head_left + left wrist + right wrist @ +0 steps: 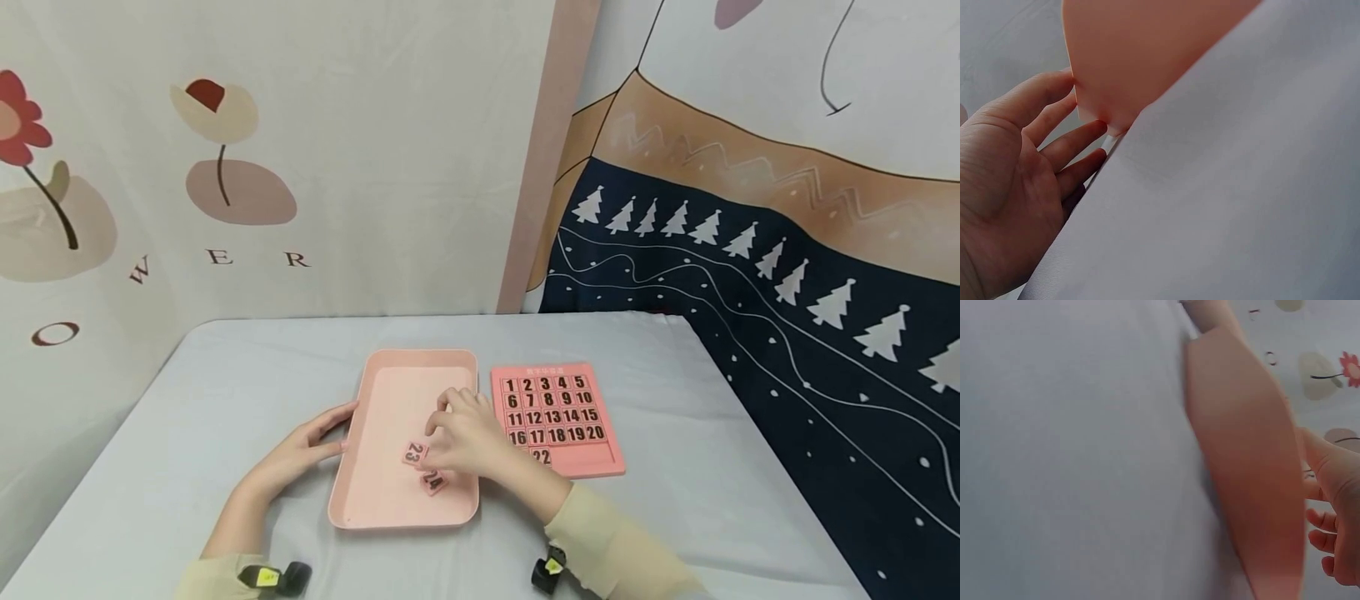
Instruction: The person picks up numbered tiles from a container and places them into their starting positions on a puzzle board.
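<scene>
bench (225, 400): grey cloth cover, fills lower half of frame | flower wall hanging (225, 167): upper left, pale, red and beige blooms, scattered letters | dark blue cloth (750, 333): right side, white tree pattern, brown band above it | pink strip (547, 167): upright, centre, between the two backdrops

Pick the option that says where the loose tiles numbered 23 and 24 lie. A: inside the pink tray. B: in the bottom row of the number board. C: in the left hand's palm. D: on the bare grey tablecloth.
A: the head view shows tile 23 and tile 24 lying on the floor of the pink tray, by the right hand; the number board shows only 22 in its bottom row.
</scene>
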Action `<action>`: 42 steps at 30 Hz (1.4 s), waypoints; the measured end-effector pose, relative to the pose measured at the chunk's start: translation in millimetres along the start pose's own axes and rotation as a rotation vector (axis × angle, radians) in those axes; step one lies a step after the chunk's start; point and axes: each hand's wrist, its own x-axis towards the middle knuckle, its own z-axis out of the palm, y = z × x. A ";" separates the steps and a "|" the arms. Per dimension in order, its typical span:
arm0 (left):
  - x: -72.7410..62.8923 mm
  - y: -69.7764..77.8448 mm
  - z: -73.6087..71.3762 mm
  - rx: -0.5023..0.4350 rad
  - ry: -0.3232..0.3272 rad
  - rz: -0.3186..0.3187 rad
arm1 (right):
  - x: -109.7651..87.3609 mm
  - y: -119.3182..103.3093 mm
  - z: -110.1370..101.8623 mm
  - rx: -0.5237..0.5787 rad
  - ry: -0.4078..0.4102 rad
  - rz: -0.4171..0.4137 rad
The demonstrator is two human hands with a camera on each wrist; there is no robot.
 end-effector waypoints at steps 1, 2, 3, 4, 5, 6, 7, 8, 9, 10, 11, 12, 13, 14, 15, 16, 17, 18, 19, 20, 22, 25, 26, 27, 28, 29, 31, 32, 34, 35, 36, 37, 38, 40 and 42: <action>-0.3 -0.1 0.0 0.001 0.001 -0.002 | 2.1 -1.7 3.5 -0.016 -0.012 0.004; -0.4 -0.3 0.0 0.002 0.004 -0.004 | 4.0 -3.2 6.5 -0.033 -0.020 0.007; -0.6 -0.6 0.0 0.003 0.006 -0.005 | 5.6 -4.2 9.3 -0.043 -0.028 0.009; -0.7 -1.0 -0.1 0.005 0.008 -0.006 | 7.0 -5.2 11.7 -0.049 -0.035 0.009; -0.7 -1.4 -0.2 0.007 0.010 -0.006 | 8.3 -5.8 13.8 -0.053 -0.040 0.010; -0.8 -1.7 -0.4 0.008 0.011 -0.007 | 9.5 -6.2 15.8 -0.059 -0.047 0.012; -0.9 -2.1 -0.6 0.009 0.012 -0.007 | 10.5 -6.5 17.9 -0.064 -0.055 0.016; -1.1 -2.3 -0.7 0.011 0.012 -0.007 | 11.4 -6.8 19.7 -0.068 -0.064 0.020; -1.2 -2.5 -0.9 0.011 0.011 -0.007 | 12.0 -7.0 21.4 -0.071 -0.074 0.027; -1.5 -2.7 -1.0 0.012 0.010 -0.007 | 12.7 -7.3 23.0 -0.074 -0.083 0.032; -1.7 -2.8 -1.2 0.013 0.008 -0.007 | 13.2 -7.6 24.1 -0.079 -0.090 0.037; -1.9 -2.9 -1.4 0.012 0.007 -0.006 | 13.7 -7.9 25.0 -0.082 -0.094 0.042; -2.0 -2.9 -1.5 0.011 0.007 -0.003 | 14.1 -8.3 25.6 -0.086 -0.096 0.044; -2.1 -2.9 -1.6 0.009 0.007 -0.001 | 14.4 -8.8 25.8 -0.089 -0.097 0.046; -2.2 -2.8 -1.8 0.007 0.007 0.001 | 14.6 -9.2 25.9 -0.091 -0.097 0.047; -2.1 -2.6 -1.9 0.007 0.007 0.002 | 14.8 -9.5 26.0 -0.094 -0.096 0.048; -2.0 -2.4 -2.1 0.005 0.007 0.005 | 14.8 -9.8 25.8 -0.095 -0.094 0.050; -1.8 -2.1 -2.2 0.002 0.007 0.006 | 14.7 -10.0 25.8 -0.095 -0.092 0.051; -1.6 -1.8 -2.3 0.003 0.006 0.008 | 14.7 -10.0 25.8 -0.093 -0.091 0.052; -1.4 -1.6 -2.4 0.002 0.004 0.009 | 14.6 -10.0 25.8 -0.090 -0.089 0.054; -1.0 -1.2 -2.5 0.002 0.002 0.010 | 14.4 -9.4 25.7 -0.083 -0.082 0.052; -0.6 -1.1 -2.6 -0.003 -0.001 0.015 | 13.8 -7.9 24.3 -0.061 -0.065 0.038; -0.5 -1.1 -2.6 -0.005 -0.001 0.017 | 13.4 -7.4 23.3 -0.053 -0.057 0.029; -0.4 -1.1 -2.5 -0.007 -0.002 0.019 | 13.0 -6.8 21.9 -0.047 -0.049 0.019; -0.3 -1.1 -2.3 -0.009 -0.003 0.020 | 12.4 -6.3 20.4 -0.042 -0.044 0.008; -0.2 -1.0 -2.1 -0.010 -0.005 0.020 | 11.6 -5.5 18.6 -0.037 -0.037 -0.003; -0.1 -1.0 -1.6 -0.010 -0.007 0.019 | 9.6 -3.8 14.0 -0.030 -0.029 -0.025; 0.0 -0.9 -1.3 -0.011 -0.009 0.019 | 8.1 -3.0 10.6 -0.022 -0.025 -0.035; 0.3 -0.7 -0.6 -0.011 -0.008 0.018 | 4.2 0.2 4.0 -0.008 -0.022 -0.055; 0.4 -0.8 -0.4 -0.009 -0.008 0.019 | 1.8 2.0 0.3 0.003 -0.020 -0.065; 0.5 -0.9 -0.1 -0.008 -0.007 0.020 | -1.0 4.0 -3.4 0.013 -0.020 -0.077; 0.6 -0.8 0.2 -0.008 -0.006 0.022 | -4.0 6.0 -7.4 0.022 -0.019 -0.092; 0.5 -0.9 0.4 -0.008 -0.006 0.024 | -7.2 8.8 -10.8 0.029 -0.017 -0.110; 0.3 -1.2 0.6 -0.008 -0.008 0.027 | -14.0 14.1 -17.3 0.034 -0.016 -0.144; 0.0 -1.4 0.7 -0.009 -0.010 0.030 | -21.3 19.4 -23.8 0.025 -0.014 -0.178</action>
